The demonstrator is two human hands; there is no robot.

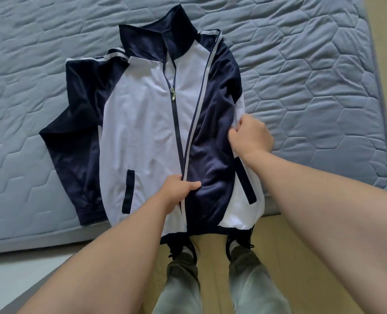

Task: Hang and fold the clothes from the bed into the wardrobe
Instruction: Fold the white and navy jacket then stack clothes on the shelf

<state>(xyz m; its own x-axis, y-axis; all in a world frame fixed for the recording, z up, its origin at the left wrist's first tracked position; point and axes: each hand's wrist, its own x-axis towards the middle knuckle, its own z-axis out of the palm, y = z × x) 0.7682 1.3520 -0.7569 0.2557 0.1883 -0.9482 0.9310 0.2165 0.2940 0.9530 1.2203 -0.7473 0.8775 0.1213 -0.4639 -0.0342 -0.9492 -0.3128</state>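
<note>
one jacket lies face up at the near edge of the bed, its hem hanging just over that edge. one sleeve spreads flat toward the bed's left side. the left hand pinches the striped edge of the folded sleeve low on the front. the right hand – fingers curled – grips the jacket's right side. two hands, one jacket – navy sleeves and collar, white body, zip drawn to the chest.

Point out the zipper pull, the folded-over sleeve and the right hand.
zipper pull (172, 96), head view, on its metal tab.
folded-over sleeve (213, 123), head view, on its navy fabric, mid-length.
right hand (252, 134), head view, on the back of the hand.
</note>
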